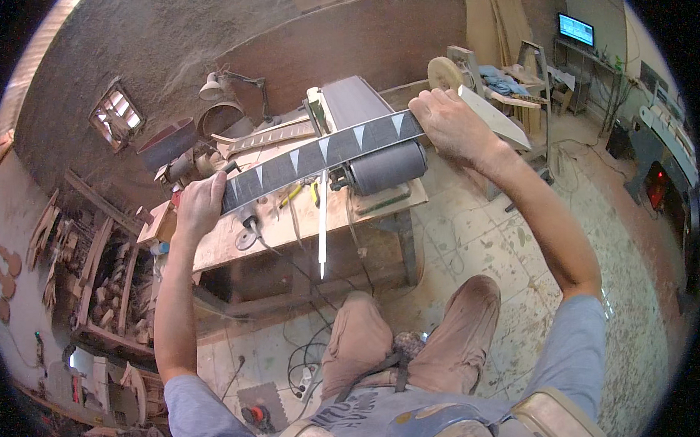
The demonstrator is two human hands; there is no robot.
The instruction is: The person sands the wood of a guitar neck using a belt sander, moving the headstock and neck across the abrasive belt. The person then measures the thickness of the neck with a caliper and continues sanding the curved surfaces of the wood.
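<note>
A long dark fingerboard (321,150) with pale triangular inlays was held at both ends, lying across the belt (368,127) of a belt sander (386,167) and resting on it near its right half. The left hand (200,205) was closed around the lower left end of the fingerboard, fingers wrapped over its edge. The right hand (450,123) was pressed on the upper right end, fingers curled over the far edge in a grasp.

The sander was set on a wooden workbench (233,245), at its right end. Yellow-handled pliers (293,193) were lying on the bench just below the fingerboard, and a narrow white strip (323,225) was hanging over the bench's front edge. A desk lamp (216,87) was standing behind the bench. A round buffing wheel (445,71) was seen just beyond the right hand. Cables (303,355) were lying on the tiled floor (473,230).
</note>
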